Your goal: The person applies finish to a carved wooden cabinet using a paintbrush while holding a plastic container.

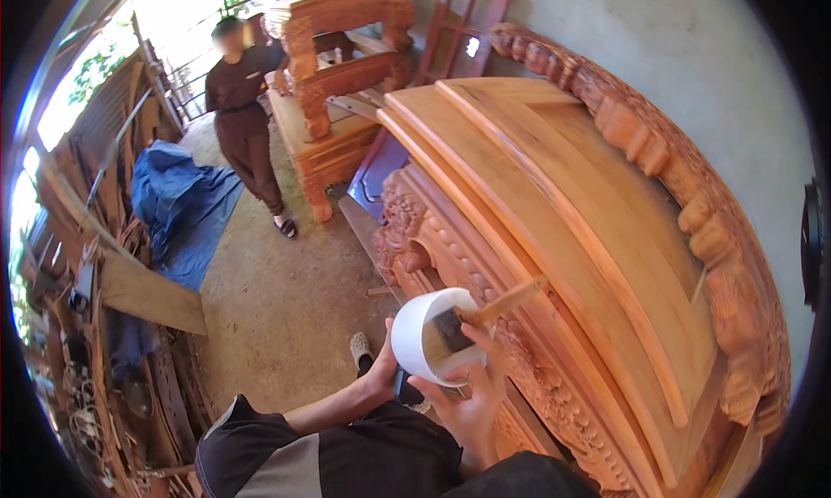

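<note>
A white round tub (410,335) is tilted in front of me, its mouth turned to the right. My left hand (379,377) is closed on its left side. At the tub's lower right rim, my right hand (479,392) grips with thumb and fingers; its forefinger reaches up close to a brush. This flat brush (509,301) rests in the mouth, dark head inside and wooden handle jutting right over the carved wood. Whether the forefinger touches the brush, I cannot tell. The tub's contents are mostly hidden.
On my right lies large carved wooden furniture (554,230) with stacked boards and a carved back edge (640,139). Stacked carved tables (346,65) stand ahead. A person in dark clothes (242,109) stands beside them. A blue tarp (177,195) and scrap wood (156,299) lie left.
</note>
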`<action>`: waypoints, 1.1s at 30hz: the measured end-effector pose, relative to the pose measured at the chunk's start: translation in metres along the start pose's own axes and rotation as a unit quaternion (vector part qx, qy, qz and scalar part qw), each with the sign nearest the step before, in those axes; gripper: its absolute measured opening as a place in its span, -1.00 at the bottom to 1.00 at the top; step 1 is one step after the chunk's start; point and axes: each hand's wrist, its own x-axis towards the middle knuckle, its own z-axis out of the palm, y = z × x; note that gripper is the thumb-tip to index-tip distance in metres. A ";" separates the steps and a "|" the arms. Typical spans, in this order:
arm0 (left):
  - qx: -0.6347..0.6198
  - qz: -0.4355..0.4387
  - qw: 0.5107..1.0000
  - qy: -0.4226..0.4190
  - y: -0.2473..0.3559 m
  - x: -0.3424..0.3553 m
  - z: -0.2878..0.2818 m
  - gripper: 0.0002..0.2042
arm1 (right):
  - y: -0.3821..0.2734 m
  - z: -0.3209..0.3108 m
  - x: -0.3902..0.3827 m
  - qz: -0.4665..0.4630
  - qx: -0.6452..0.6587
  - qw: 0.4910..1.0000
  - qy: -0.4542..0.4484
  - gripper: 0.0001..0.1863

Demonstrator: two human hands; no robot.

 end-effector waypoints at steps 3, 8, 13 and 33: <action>0.052 0.047 0.996 0.053 0.008 -0.022 0.012 0.02 | 0.000 0.012 -0.007 -0.011 -0.002 1.000 -0.028 -0.50; 0.063 0.093 0.993 -0.041 0.003 -0.024 -0.039 0.05 | -0.007 0.025 -0.010 -0.009 0.000 0.999 -0.052 -0.53; 0.024 0.115 0.984 -0.133 -0.001 -0.024 -0.066 0.02 | -0.014 0.033 -0.013 -0.025 -0.064 0.994 -0.084 -0.55; 0.039 0.054 0.994 -0.092 -0.005 -0.170 -0.154 0.00 | -0.062 0.080 -0.108 0.266 0.323 0.902 0.106 -0.31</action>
